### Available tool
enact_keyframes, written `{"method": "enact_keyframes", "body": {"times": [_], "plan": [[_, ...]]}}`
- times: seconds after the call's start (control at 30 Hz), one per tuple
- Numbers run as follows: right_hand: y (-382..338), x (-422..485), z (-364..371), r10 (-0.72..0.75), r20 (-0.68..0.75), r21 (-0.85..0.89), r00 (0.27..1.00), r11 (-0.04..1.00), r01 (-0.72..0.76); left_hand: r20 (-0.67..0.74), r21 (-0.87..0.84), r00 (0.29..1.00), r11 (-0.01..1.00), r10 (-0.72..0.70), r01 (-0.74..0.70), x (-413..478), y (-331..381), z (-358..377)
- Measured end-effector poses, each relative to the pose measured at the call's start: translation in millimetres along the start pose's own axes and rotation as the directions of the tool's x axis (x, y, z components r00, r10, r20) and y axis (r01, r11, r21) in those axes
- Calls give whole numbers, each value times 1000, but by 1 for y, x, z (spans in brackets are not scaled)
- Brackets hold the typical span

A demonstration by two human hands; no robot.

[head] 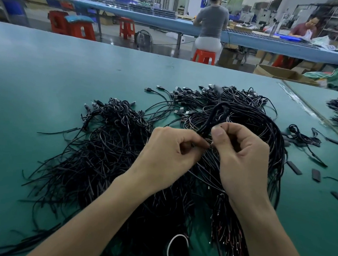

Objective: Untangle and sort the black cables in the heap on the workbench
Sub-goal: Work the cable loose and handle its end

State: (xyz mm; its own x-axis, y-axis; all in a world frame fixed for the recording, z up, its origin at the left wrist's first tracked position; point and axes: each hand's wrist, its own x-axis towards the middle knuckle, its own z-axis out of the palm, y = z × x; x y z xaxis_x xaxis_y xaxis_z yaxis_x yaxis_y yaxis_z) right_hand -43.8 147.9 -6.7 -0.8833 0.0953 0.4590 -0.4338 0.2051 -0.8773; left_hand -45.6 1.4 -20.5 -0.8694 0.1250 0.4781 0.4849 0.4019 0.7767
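Left hand [170, 155] and right hand [241, 157] pinching a looped cable [213, 118], above black heap [108, 154], on green counter [49, 78]

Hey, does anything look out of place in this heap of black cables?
Yes: a white loop lies among the black cables at the heap's near edge, the only white piece there.

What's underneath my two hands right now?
More of the black cable heap on the green workbench. The strands directly beneath the left hand and right hand are covered.

Tangled black cables [111, 160] sprawl heaped across the green workbench [49, 82].
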Motion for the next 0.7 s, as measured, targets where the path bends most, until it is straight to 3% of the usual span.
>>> {"method": "enact_keyframes", "body": {"times": [0.07, 0.13, 0.23, 0.33, 0.43, 0.57, 0.7], "plan": [[-4, 0, 0, -58, 14, 3, 998, 998, 58, 25, -24, 997, 997, -79, 79, 0, 2, -1], [-8, 0, 0, -92, 68, -17, 993, 995, 93, 45, -192, 978, 959, -205, 210, 3, 7, -5], [-11, 1, -2, -97, 177, -25, 979, 994, 103, 185, -455, 930, 811, -316, 366, 8, 12, -12], [-10, 0, 1, -50, 307, -40, 950, 997, 66, 303, -516, 877, 709, -374, 480, 10, 14, -13], [-6, -3, 4, -3, 348, -93, 937, 995, 38, 297, -451, 903, 788, -310, 419, 10, 11, -13], [-4, 1, -2, 50, 299, -107, 953, 994, -18, 329, -371, 925, 875, -189, 311, 10, 4, -17], [-5, 3, -4, 145, 305, 20, 941, 987, -159, 64, -78, 998, 997, 10, -5, 8, -3, -13]]}}
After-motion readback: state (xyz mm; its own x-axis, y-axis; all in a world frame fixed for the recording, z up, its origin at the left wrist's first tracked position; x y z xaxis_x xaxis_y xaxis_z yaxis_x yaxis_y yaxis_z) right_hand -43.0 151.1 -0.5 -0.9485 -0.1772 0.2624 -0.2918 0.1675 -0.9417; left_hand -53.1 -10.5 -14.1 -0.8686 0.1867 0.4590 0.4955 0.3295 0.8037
